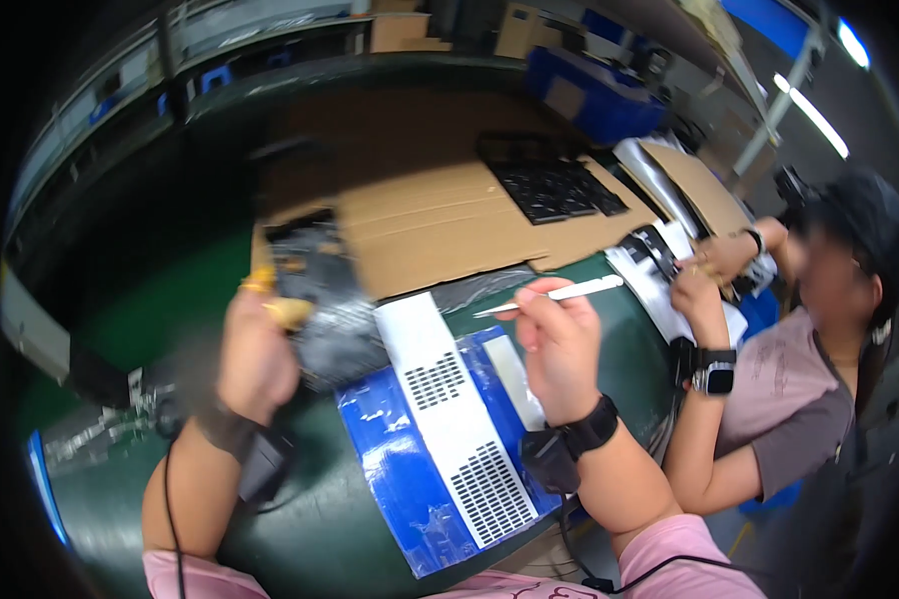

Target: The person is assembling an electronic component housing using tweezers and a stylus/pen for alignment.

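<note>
My left hand (255,349), blurred by motion, has yellow finger cots on its fingertips. Its thumb and finger look apart, beside a shiny black plastic-wrapped stack (335,299); whether they touch it I cannot tell. In my right hand (561,344) is a pair of slim white tweezers (584,289), pinched between thumb and fingers with the pointed end to the left. Below and between the hands a white sheet of small black rectangular stickers (438,384) lies across a blue board (385,449). Part of the sheet is bare of stickers.
Flattened brown cardboard (420,225) covers the far side of the green table (320,499). A black slotted part (549,190) lies on it. At the right, a co-worker (789,369) handles a black part on white sheets. A grey device (45,339) stands at the left.
</note>
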{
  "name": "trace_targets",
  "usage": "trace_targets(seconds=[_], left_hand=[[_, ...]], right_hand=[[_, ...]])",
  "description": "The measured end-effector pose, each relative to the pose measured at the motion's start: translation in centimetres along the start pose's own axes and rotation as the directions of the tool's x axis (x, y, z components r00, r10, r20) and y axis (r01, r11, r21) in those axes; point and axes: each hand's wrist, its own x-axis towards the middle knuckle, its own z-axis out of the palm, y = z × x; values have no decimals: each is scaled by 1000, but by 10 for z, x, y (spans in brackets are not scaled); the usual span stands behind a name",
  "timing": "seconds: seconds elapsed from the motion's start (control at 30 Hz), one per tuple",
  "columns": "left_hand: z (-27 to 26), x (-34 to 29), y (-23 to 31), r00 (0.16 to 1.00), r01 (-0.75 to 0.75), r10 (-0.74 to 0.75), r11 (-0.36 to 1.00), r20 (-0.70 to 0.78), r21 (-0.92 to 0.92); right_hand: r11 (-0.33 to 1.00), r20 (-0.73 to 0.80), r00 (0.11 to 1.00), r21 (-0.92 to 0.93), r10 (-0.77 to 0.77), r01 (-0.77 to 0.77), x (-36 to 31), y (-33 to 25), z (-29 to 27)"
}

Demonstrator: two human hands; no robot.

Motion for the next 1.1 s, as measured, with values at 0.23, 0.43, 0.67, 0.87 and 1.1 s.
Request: trace_targets(seconds=[0.23,0.43,0.67,0.87,1.1], left_hand=[[-266,105,53,904,-266,363,891,-226,368],[-249,148,69,757,9,526,586,-389,810],[35,169,25,850,-454,376,170,369,874],[204,217,-121,938,-326,57,-193,342,926],[203,276,-169,967,-252,33,-15,252,968]], right_hand=[[998,103,994,47,38,-43,-7,-3,11],[1000,85,996,-20,7,-5,-1,7,-7],[932,166,984,345,60,-115,3,-31,-11],[826,221,970,525,99,-204,11,-50,-24],[844,267,955,478,127,-246,14,-46,-14]])
